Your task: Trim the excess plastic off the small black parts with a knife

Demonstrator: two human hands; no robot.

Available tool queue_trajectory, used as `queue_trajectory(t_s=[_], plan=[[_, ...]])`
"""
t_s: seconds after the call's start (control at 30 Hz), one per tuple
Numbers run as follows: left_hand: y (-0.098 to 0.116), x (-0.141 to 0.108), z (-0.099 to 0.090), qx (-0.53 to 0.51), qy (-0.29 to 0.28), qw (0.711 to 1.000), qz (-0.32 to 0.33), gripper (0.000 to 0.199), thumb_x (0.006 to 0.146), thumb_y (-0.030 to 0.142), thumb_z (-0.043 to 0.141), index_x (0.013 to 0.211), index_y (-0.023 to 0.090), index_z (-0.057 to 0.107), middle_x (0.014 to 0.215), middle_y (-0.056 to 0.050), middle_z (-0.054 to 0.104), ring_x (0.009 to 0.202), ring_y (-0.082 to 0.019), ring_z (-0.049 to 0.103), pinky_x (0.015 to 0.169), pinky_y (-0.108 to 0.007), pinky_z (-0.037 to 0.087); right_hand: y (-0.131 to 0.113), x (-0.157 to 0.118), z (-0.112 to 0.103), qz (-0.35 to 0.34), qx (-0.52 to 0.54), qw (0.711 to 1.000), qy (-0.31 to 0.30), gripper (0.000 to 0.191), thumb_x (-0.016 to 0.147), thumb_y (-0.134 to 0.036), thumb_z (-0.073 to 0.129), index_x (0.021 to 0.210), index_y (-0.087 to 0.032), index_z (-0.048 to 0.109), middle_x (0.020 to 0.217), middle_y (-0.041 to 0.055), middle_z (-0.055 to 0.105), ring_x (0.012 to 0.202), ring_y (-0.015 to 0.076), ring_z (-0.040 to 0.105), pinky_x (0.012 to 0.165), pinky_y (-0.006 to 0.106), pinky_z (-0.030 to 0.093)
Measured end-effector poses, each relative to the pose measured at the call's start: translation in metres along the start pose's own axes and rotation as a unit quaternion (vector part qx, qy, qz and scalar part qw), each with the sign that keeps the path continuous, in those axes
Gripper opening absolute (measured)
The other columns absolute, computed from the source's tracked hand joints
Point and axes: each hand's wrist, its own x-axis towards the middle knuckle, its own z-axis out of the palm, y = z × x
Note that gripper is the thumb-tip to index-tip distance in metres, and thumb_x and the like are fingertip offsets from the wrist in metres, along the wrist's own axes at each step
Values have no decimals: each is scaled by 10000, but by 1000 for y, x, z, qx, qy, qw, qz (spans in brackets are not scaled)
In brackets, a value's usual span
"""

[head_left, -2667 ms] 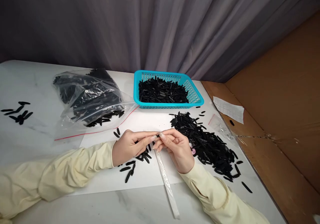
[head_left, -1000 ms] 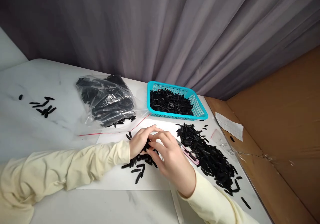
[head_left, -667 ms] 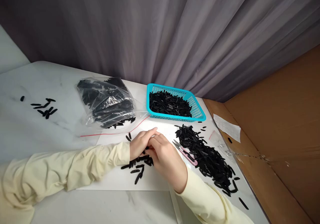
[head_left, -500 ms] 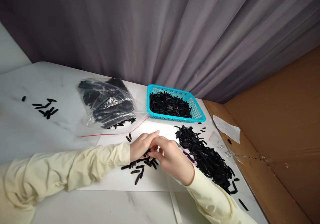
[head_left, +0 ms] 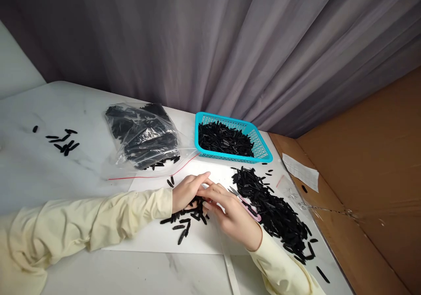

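My left hand [head_left: 188, 192] is cupped, its palm turned toward me. Black slivers [head_left: 196, 206] show between its curled fingers, just above a small heap of the same slivers [head_left: 184, 219] on a white sheet [head_left: 144, 231]. From the right, my right hand [head_left: 237, 221] reaches across, fingers stretched out and tips meeting the left fingers, the thumb held apart below. I see nothing gripped in it, though its fingertips are partly hidden. Pink-handled scissors [head_left: 252, 211] lie just right of it, beside a long pile of black slivers [head_left: 276, 214].
A blue plastic basket [head_left: 263, 156] of black slivers stands at the back. Left of it lies a clear zip bag [head_left: 148, 134] filled with them. Several loose slivers [head_left: 67, 147] lie far left. A cardboard wall [head_left: 371, 154] and a paper slip [head_left: 301, 172] are at right.
My right hand has shifted slightly right and down, and its bent fingers have straightened. More of the slivers under the hands now show. The left hand has barely moved.
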Motion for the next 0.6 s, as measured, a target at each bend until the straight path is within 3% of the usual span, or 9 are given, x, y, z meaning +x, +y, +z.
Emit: queue_trajectory(t_s=[0.17, 0.3, 0.43, 0.6], plan=[[6, 1, 0, -11, -66, 998, 6, 523, 872, 501, 273, 783, 102, 598, 402, -23, 554, 227, -50, 241, 271, -185, 112, 9, -8, 1, 40, 63, 995, 70, 247, 888, -156, 406, 1054, -209, 581, 869, 60, 561, 838, 176, 542, 768, 321, 450], [6, 2, 2, 27, -44, 999, 2, 509, 847, 526, 341, 615, 112, 527, 355, 14, 460, 237, -47, 263, 263, -169, 150, 12, -8, 4, 118, 184, 968, 120, 198, 852, -319, 524, 998, -194, 568, 810, 32, 549, 720, 147, 536, 607, 250, 468], [0, 1, 3, 62, -27, 997, 26, 481, 848, 519, 364, 751, 101, 581, 363, 45, 427, 265, -50, 267, 268, -157, 190, 15, -12, 1, 178, 340, 914, 135, 243, 832, -408, 542, 850, -166, 557, 712, 22, 563, 627, 127, 541, 469, 204, 438], [-6, -1, 2, 98, -15, 991, 94, 394, 849, 407, 439, 1033, 96, 595, 365, 79, 391, 308, -51, 300, 334, -154, 247, 29, -19, 3, 256, 527, 808, 63, 313, 788, -420, 601, 686, -132, 538, 500, -21, 544, 330, 43, 415, 292, 136, 273]])
